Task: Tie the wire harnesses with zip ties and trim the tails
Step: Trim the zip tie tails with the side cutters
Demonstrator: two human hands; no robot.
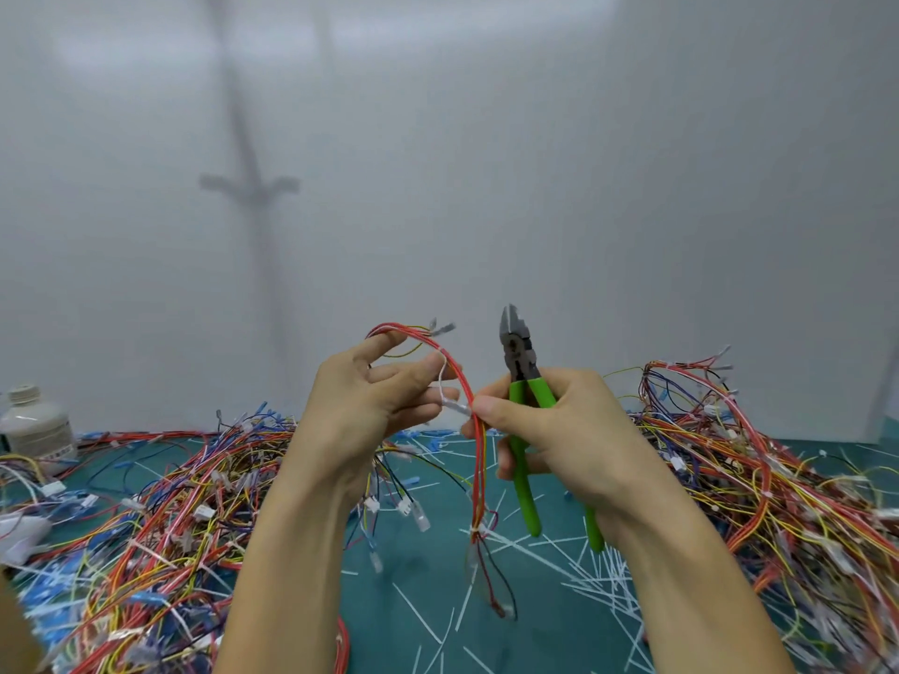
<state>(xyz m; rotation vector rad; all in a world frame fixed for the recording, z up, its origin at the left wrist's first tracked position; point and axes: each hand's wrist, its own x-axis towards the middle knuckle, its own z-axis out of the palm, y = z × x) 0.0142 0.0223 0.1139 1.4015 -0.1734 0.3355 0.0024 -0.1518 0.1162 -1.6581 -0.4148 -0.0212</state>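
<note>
The left hand (374, 411) is holding a looped red wire harness (466, 377); the right hand (559, 430) is gripping green cutters (526, 484), thumb touching the white zip tie (455, 406).

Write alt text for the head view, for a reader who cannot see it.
The left hand holds a looped red-and-yellow harness at a white zip tie; the right hand grips green-handled cutters, tips up, and pinches the same wires. On both sides, wire piles flank a green mat strewn with white trimmed tails.
</note>
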